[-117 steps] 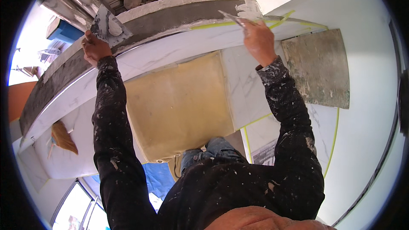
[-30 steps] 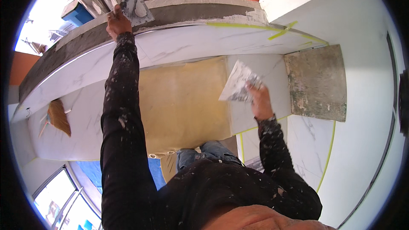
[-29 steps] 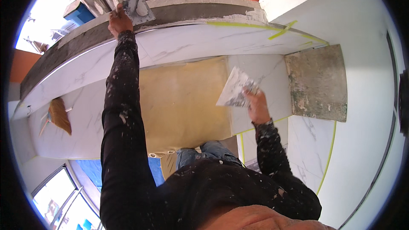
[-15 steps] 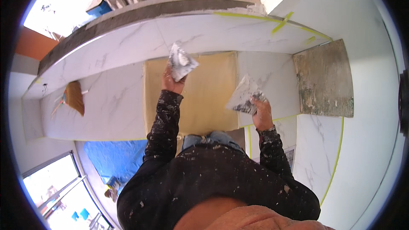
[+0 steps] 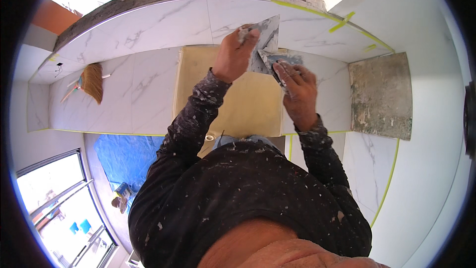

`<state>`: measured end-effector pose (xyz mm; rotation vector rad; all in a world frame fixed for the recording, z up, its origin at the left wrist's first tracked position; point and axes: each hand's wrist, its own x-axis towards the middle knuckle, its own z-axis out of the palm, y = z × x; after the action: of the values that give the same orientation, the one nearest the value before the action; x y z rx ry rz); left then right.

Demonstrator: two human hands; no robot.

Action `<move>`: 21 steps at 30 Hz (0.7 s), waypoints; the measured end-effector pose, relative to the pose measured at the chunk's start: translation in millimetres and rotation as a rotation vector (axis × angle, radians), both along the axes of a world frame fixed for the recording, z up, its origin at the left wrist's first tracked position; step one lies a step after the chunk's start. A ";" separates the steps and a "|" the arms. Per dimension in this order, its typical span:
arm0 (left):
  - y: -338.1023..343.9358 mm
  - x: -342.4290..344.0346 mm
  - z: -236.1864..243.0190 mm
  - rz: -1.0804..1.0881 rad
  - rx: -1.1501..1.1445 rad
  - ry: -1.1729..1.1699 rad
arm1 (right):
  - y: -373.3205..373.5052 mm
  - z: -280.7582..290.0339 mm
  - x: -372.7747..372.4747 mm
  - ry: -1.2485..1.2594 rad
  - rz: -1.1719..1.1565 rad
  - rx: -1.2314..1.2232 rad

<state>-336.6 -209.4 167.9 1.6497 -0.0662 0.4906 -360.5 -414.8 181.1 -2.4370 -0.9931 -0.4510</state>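
My left hand (image 5: 233,57) is closed around a putty knife (image 5: 268,33) with a wide flat blade smeared with white and grey paste. Its blade reaches over toward the tool in my other hand. My right hand (image 5: 300,89) grips a second putty knife (image 5: 293,58), fingers pressed over its back. The two blades meet or overlap in front of me; I cannot tell whether they touch. White paste coats the fingers of both hands. Below them lies a tan flat sheet (image 5: 233,111) on the marble-look tiled ledge.
A straw hand broom (image 5: 92,83) lies on the tiles to the left. A stained grey board (image 5: 381,95) stands at the right. Yellow-green tape (image 5: 342,22) runs along tile edges. A blue tarp (image 5: 124,156) covers floor at lower left, near a window (image 5: 64,213).
My hands were apart, each with its putty knife; now they are brought together, blades crossing near the far tiled wall. The right hand has moved up and inward, and the view has shifted slightly.
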 end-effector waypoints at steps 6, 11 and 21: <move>13.6 40.4 17.6 0.143 0.206 -0.016 | -3.4 -57.0 -6.1 0.837 0.048 0.684; 103.3 153.0 -28.1 0.493 0.268 0.037 | -18.1 -83.7 -14.1 1.577 -0.093 1.613; 260.9 313.9 -146.1 0.821 0.384 0.394 | -66.8 -71.2 45.2 0.955 -0.261 1.099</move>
<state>-22.7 51.5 21.8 2.0935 0.8871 0.7839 -315.3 -481.6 109.9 -1.4247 0.0489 0.1225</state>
